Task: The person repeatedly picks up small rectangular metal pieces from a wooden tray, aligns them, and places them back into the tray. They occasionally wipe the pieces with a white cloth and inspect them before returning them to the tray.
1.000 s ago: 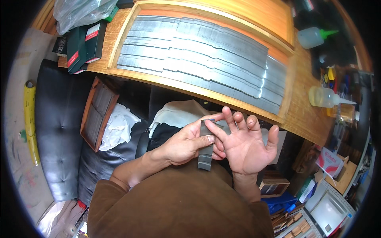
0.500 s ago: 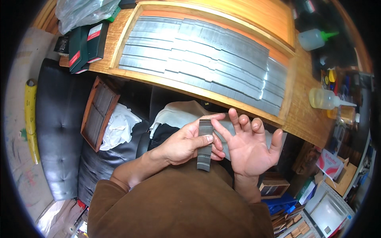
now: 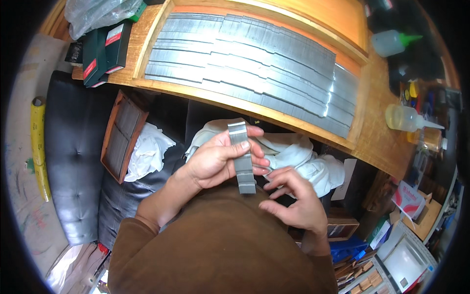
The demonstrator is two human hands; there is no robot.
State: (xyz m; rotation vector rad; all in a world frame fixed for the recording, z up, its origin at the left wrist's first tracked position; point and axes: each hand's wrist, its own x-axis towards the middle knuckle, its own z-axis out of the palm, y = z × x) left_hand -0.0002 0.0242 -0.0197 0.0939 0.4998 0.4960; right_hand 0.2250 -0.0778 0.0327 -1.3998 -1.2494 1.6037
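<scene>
Listener: Where is the piece being handled?

Operator: From my remote seat I see a narrow, dull-grey strip crossed by bands [image 3: 244, 169] at the centre of my view, its ends pointing roughly to twelve and six o'clock.

Listener: And the grip?

Operator: The left hand [image 3: 208, 160], just toward nine o'clock, is closed on it, thumb across its front and fingers behind. The right hand [image 3: 297, 198], at four o'clock, is half open, fingers bent, thumb apart from fingertips; I see nothing in it. It is near the strip's lower end, not touching.

Listener: What surrounds them?

Operator: At twelve o'clock, a shallow, pale wooden tray [image 3: 196, 88] holds overlapping rows of shiny grey strips [image 3: 235, 61]. A crumpled white cloth [image 3: 293, 154] lies at three, and farther out is a pale-yellow plastic squeeze bottle [image 3: 400, 117]. At nine, a reddish-brown wooden box [image 3: 133, 148] holds dark-grey pieces [image 3: 116, 147].
</scene>
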